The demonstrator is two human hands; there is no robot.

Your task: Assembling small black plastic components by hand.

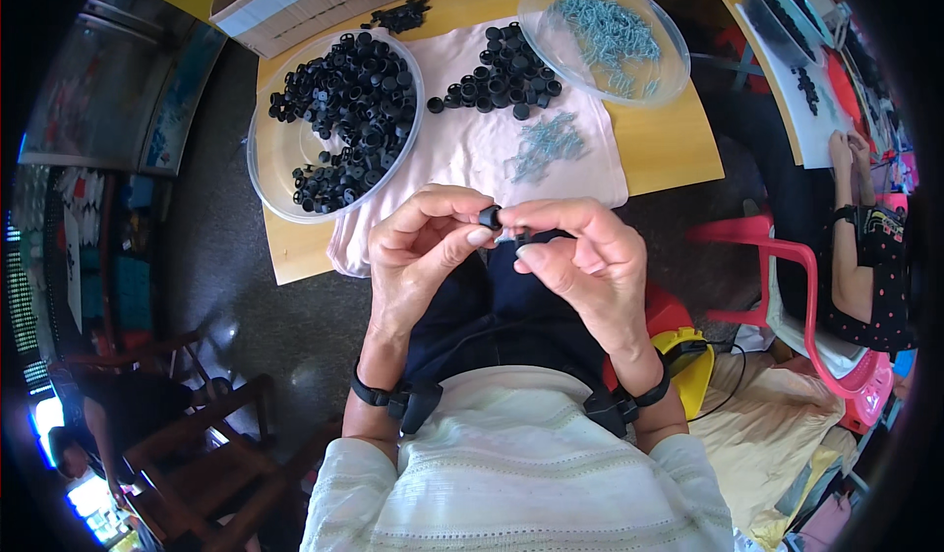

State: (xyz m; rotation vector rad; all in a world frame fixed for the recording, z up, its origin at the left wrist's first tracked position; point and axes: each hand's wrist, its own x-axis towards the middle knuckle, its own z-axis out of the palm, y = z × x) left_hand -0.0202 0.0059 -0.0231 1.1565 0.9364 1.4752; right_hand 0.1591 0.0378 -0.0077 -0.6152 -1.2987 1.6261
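Note:
In front of my lap, my left hand [433,237] pinches a small black plastic cap [490,218] between thumb and fingertips. My right hand [585,252] is closed right beside it, thumb and forefinger around a smaller black piece [522,236] whose exact shape is hard to make out. The fingertips of both hands almost meet. Beyond them, a pink cloth [452,144] covers part of the table. On it lie a heap of black caps [506,70] and a small pile of thin silvery metal pieces [547,145].
A clear round tray [254,159] of black parts sits at the left; another clear tray [678,60] with metal pieces stands at the back right. Behind is a cardboard box [315,6]. To the right, a person [855,247] works at another table near a pink chair [811,296].

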